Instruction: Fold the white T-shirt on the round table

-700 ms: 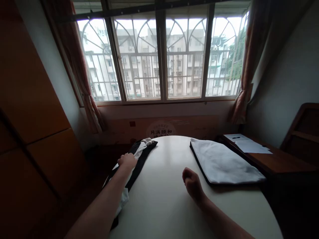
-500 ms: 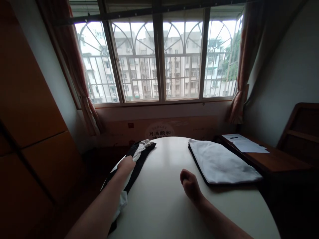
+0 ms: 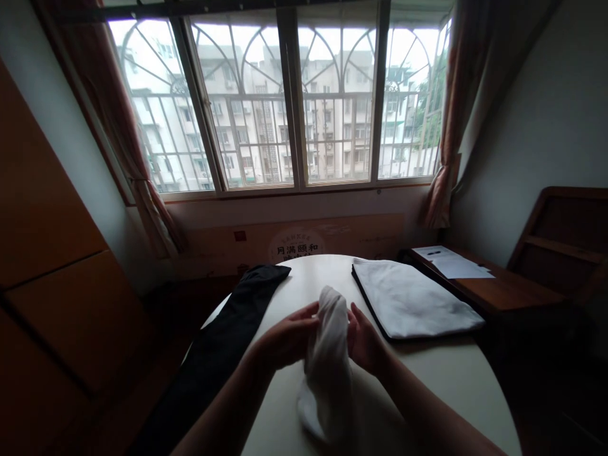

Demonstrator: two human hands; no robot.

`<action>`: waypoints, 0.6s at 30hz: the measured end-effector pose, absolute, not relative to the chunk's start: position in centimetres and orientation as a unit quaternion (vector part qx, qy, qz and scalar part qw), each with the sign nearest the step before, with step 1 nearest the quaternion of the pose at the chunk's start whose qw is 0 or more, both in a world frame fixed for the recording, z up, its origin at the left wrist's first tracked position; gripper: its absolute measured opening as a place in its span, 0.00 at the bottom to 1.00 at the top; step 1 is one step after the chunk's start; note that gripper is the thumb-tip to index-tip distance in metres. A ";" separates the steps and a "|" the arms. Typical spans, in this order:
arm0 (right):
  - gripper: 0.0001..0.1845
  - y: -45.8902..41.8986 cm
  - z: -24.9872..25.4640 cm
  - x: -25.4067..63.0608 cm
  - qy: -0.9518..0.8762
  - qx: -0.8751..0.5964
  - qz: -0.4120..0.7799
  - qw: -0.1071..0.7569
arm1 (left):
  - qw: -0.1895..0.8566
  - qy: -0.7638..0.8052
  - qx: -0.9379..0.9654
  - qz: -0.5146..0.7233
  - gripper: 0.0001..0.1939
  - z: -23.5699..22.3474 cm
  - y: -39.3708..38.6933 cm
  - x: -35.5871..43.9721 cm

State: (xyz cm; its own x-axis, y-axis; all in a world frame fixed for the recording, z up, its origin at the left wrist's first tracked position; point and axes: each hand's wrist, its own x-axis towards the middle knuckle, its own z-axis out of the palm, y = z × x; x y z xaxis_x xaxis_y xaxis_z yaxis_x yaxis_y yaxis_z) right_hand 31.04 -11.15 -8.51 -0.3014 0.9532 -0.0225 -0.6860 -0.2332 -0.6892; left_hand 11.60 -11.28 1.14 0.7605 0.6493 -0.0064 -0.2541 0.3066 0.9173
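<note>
In the lower centre of the frame, we hold 1 long white cloth upright between 2 hands above a white table. It looks light, soft and limp, with nothing to break; we judge the gathered upper end or its edges the best hold. Our left hand grips its left side, fingers outstretched; our right hand grips its right side, fingertips partly hidden. Below the fingers it droops loosely.

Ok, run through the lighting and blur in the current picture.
Head view: bright daylight through the barred glass window, deep shadow on the brown wooden panels, pale sheen on the rounded white table, slight blur low on the crumpled white cloth.
</note>
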 end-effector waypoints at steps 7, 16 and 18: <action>0.30 -11.7 -7.9 31.5 -0.299 -0.172 0.741 0.576 | 0.725 0.287 0.624 0.056 0.26 -3.1 -11.3 11.2; 0.21 -12.4 -6.8 31.1 -0.344 -0.199 0.722 0.566 | 0.598 0.414 0.541 0.423 0.29 -4.5 -9.9 12.8; 0.13 -12.7 -6.7 30.7 -0.348 -0.217 0.725 0.553 | 0.604 0.374 0.547 0.443 0.29 -4.6 -10.1 13.1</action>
